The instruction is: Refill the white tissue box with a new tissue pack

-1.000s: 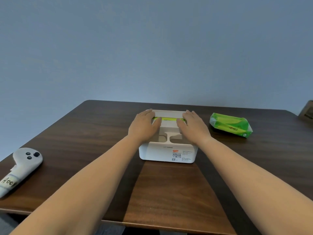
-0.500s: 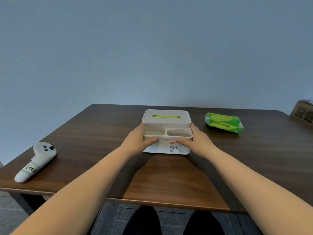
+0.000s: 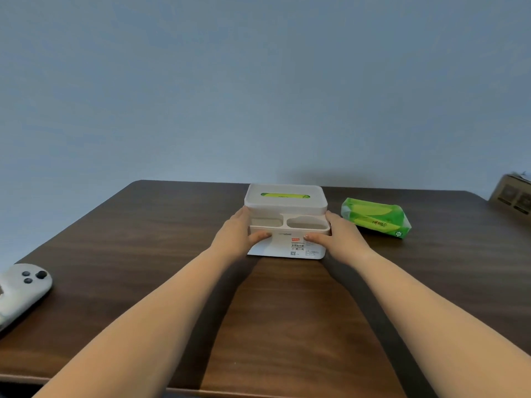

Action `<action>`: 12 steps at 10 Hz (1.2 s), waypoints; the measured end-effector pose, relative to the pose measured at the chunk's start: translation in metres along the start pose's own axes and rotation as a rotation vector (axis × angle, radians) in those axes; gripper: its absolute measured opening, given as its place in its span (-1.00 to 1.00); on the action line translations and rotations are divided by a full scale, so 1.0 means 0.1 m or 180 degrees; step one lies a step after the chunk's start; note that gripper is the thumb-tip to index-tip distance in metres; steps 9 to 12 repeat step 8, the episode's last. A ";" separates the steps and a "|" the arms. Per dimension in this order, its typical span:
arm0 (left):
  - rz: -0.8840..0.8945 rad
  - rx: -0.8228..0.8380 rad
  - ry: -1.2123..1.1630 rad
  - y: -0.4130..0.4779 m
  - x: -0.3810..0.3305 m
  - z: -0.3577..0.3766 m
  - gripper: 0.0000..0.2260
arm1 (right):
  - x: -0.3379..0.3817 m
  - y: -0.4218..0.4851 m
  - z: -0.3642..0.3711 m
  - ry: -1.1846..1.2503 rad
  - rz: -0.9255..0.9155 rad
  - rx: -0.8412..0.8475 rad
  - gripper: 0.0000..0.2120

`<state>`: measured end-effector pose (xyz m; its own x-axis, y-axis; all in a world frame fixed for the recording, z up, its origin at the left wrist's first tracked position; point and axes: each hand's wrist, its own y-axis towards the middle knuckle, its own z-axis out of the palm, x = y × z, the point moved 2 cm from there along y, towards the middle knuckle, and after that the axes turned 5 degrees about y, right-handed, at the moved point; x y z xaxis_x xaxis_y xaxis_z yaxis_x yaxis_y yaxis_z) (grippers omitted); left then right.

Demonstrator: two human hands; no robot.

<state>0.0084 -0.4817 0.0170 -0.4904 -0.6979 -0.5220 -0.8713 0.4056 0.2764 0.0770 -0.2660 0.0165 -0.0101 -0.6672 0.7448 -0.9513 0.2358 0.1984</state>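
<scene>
The white tissue box (image 3: 286,201) stands near the far middle of the dark wooden table (image 3: 143,239). A strip of green shows through the slot in its lid, and two open compartments sit at its front. My left hand (image 3: 240,232) grips the box's left side with the thumb on the labelled front wall. My right hand (image 3: 340,235) grips the right side the same way. A green tissue pack (image 3: 376,218) lies on the table just right of the box, apart from both hands.
A white handheld controller (image 3: 23,288) lies at the table's left edge. A cardboard box (image 3: 514,196) is partly in view at the far right. The table's front edge runs close below my forearms.
My hands came off the top of the box and moved down to its sides, thumbs on the front wall. The lid now shows in full. The view has shifted back a little.
</scene>
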 end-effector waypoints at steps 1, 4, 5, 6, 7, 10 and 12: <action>-0.0023 -0.0066 -0.0012 0.19 0.00 0.08 -0.46 | -0.08 0.21 -0.03 -0.0048 0.0020 0.0012 -0.53; -0.0059 0.0001 -0.0070 0.50 0.01 0.18 -0.43 | -0.17 0.50 -0.07 0.0010 0.0128 0.0039 -0.52; -0.0170 0.0079 0.0052 0.49 0.04 0.22 -0.35 | -0.16 0.47 -0.07 -0.0187 0.0319 0.0131 -0.44; -0.0394 0.0350 -0.0079 0.43 -0.02 0.14 -0.17 | 0.03 0.36 -0.21 -0.0207 0.0470 0.0256 -0.09; -0.0357 0.0164 -0.0354 0.26 -0.23 -0.28 -0.17 | 0.27 0.16 -0.54 -0.0059 0.0377 -0.0029 -0.03; -0.0162 -0.0672 -0.1008 -0.07 -0.48 -1.09 -0.45 | 0.63 -0.25 -1.09 0.0595 -0.0041 -0.0691 -0.40; -0.0162 -0.0672 -0.1008 -0.07 -0.48 -1.09 -0.45 | 0.63 -0.25 -1.09 0.0595 -0.0041 -0.0691 -0.40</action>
